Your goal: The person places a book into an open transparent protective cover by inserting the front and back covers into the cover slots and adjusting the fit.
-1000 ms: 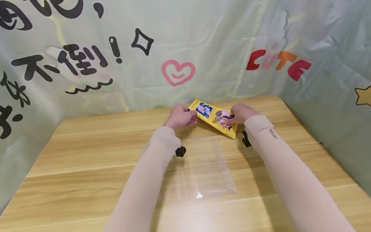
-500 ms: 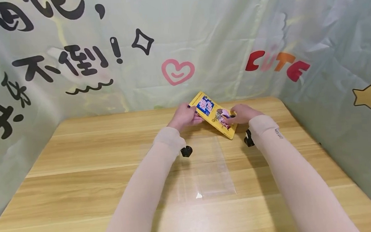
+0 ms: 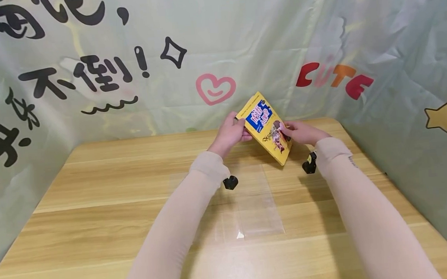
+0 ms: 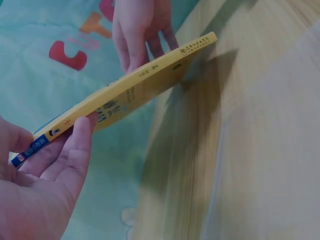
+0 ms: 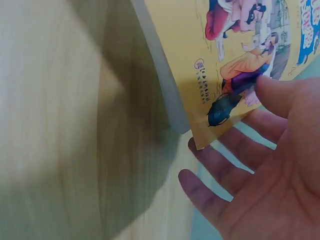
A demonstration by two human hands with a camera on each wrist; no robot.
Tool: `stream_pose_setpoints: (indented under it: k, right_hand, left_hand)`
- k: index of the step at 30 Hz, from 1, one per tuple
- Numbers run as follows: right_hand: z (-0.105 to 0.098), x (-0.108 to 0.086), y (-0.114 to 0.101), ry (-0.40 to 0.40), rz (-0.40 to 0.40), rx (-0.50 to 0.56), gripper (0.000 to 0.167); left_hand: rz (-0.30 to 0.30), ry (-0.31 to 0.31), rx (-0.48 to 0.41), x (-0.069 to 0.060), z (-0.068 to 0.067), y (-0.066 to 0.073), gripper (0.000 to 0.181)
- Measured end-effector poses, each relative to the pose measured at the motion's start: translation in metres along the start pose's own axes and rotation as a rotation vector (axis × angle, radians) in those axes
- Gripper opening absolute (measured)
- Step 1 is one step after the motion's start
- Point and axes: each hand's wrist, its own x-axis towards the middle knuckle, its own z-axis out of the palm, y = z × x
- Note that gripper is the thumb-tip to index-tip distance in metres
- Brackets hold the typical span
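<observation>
You've got passage over the left half of the tabletop (image 3: 89, 226), outside your left forearm (image 3: 175, 229); narrower strip between right forearm (image 3: 368, 203) and right edge. Tilted book (image 3: 265, 128) blocks the gap between left hand (image 3: 228, 134) and right hand (image 3: 304, 132) near the back edge, curtain (image 3: 259, 37) behind. Clear plastic sheet (image 3: 257, 206) lies mid-tabletop.

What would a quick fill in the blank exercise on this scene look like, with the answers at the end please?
1. The paperback book is mainly ____ on its front.
2. The left hand holds the book nearer its title end, while the ____ hand holds it nearer the opposite end.
3. The smiling pink outline on the backdrop has the shape of a ____.
4. The red, pink and orange letters spell ____.

Missing words: yellow; right; heart; CUTE.
</observation>
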Motion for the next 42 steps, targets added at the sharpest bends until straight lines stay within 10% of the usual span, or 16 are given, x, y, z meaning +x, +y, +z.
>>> stream_pose_setpoints:
  k: [42]
  right_hand:
    - [-0.004, -0.003, -0.023, 0.059, -0.083, 0.062, 0.055]
  left_hand:
    - [0.09, -0.008, 0.0, -0.022, -0.029, 0.022, 0.029]
